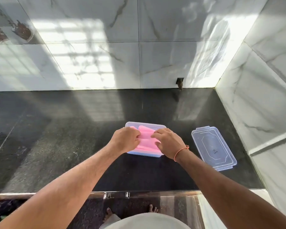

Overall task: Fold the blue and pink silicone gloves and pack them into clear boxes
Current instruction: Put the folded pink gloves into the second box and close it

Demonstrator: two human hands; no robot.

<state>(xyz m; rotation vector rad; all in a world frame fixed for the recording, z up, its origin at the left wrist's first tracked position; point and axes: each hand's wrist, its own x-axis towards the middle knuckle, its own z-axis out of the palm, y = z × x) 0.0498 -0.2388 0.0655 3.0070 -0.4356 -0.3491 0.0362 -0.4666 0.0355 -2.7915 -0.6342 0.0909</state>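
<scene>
Nearest, at 6 o'clock, 2 bare feet (130, 211) stand below the counter's front edge. Just beyond, both forearms reach forward over the dark stone counter (56, 146), an orange thread (180, 152) tied round the right wrist. At the centre, the left hand (125, 139) and right hand (168, 142) meet over the clear box (144, 154), fingers curled and pinching the pink glove (146, 139), which lies folded inside it; something bluish shows beneath the pink, though I cannot tell if it is the blue glove. The silicone looks soft, light and springy, likely to unfold, so pressing it flat at the folded edges seems wise. At 3 o'clock, well apart from the box, lies its clear lid (213, 147). Farthest, at 12 o'clock, rises the marble-tiled wall (139, 38).
</scene>
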